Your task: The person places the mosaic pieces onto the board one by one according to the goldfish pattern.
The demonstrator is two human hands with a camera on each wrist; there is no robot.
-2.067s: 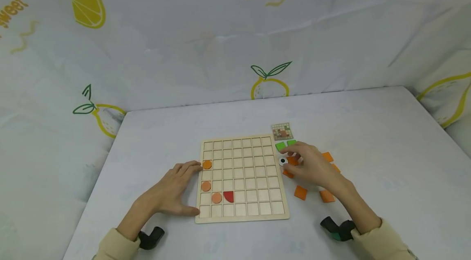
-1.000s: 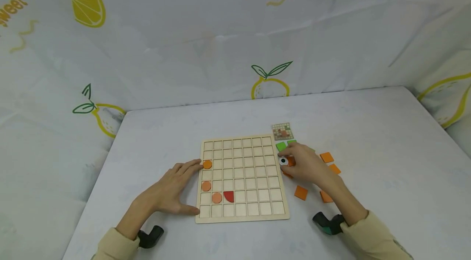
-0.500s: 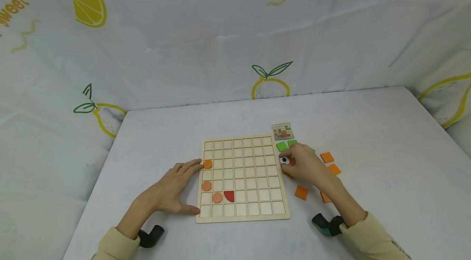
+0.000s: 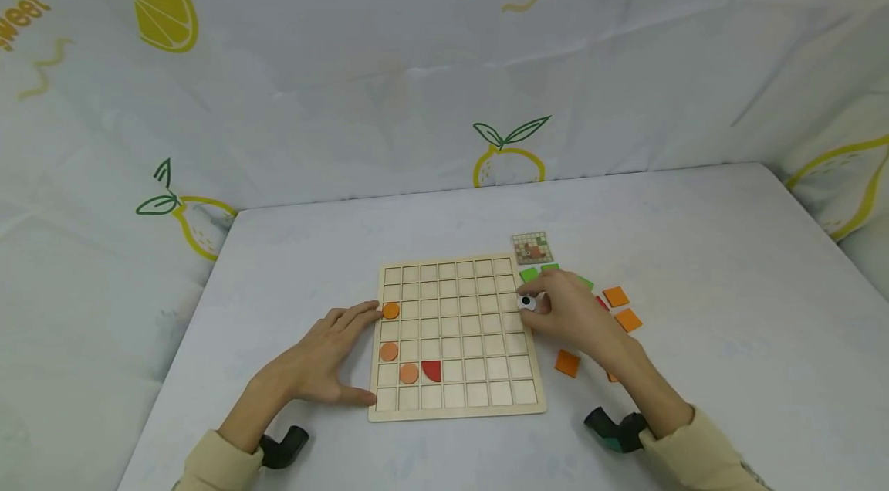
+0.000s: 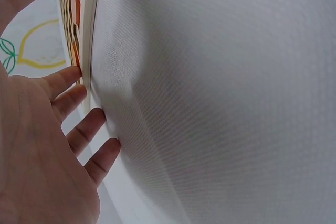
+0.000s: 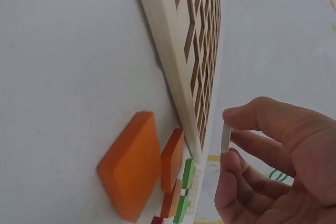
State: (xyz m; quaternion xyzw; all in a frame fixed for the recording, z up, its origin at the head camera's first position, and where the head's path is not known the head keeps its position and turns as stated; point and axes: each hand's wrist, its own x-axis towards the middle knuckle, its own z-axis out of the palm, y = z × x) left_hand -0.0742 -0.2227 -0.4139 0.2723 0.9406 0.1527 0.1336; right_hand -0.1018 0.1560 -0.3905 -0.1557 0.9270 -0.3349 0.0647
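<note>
Between thumb and fingers, my right hand (image 4: pixel 572 313) pinches a round white eye piece (image 4: pixel 526 302) with a black dot, over the right edge of the wooden grid board (image 4: pixel 454 414). The right wrist view shows the white eye piece (image 6: pixel 226 137) edge-on, lifted above the table. My left hand (image 4: pixel 316 364) lies at the board's left edge, its spread fingertips and thumb touching the rim. On the board sit an orange disc (image 4: pixel 391 310), two paler orange discs (image 4: pixel 389 351) along the left side, and a red quarter-circle (image 4: pixel 432 371).
Right of the board lie several orange square tiles (image 4: pixel 567 363), green tiles (image 4: pixel 529 275) and a red piece (image 4: pixel 601 303), partly behind my right hand. A small pattern card (image 4: pixel 532 248) rests by the board's far right corner. A lemon-print cloth (image 4: pixel 347 128) hangs behind the table.
My right hand closed in on the white eye piece beside the board, then lifted it and moved left to the board's right edge. The left hand has stayed in place.
</note>
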